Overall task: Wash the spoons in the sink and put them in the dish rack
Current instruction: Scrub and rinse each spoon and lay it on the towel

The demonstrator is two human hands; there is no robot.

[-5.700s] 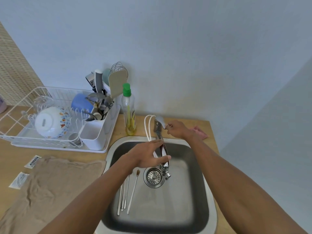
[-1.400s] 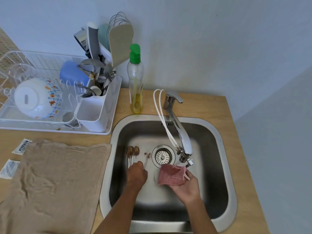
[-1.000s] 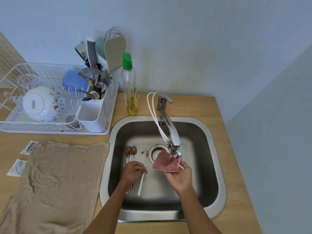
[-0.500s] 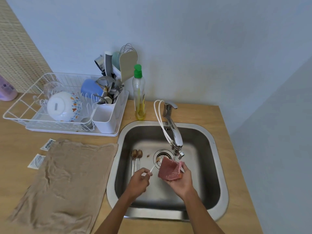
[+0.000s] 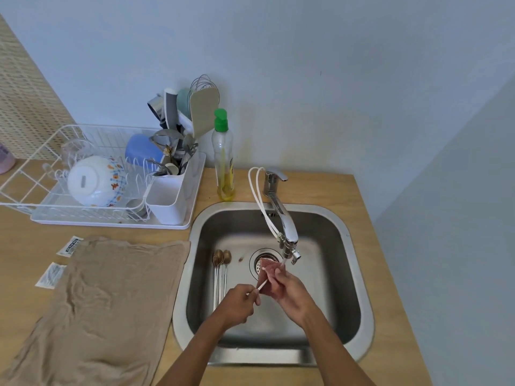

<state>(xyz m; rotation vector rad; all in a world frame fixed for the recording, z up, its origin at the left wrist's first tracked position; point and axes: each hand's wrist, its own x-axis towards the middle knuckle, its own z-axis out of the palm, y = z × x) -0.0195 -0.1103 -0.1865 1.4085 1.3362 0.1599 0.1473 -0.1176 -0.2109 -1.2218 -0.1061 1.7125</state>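
Observation:
Over the steel sink [image 5: 354,277], my left hand [image 5: 239,303] pinches the white handle of a spoon [image 5: 262,285]. Its bowl end is hidden inside a pink cloth [image 5: 266,275] that my right hand [image 5: 289,292] holds wrapped around it, just below the faucet spout [image 5: 289,246]. Other long-handled spoons [image 5: 221,268] with brownish bowls lie side by side on the sink floor at the left. The white dish rack [image 5: 55,151] stands on the counter at the back left, with a white cutlery holder [image 5: 167,199] full of utensils.
A green-capped soap bottle [image 5: 224,160] stands behind the sink. A beige towel [image 5: 97,305] is spread on the wooden counter left of the sink, with two small packets [image 5: 60,259] beside it. A patterned bowl [image 5: 94,181] and blue cup [image 5: 140,150] sit in the rack.
My left hand picked one spoon off the sink floor and brought it to the cloth. My right hand has folded the pink cloth around the spoon's bowl under the faucet.

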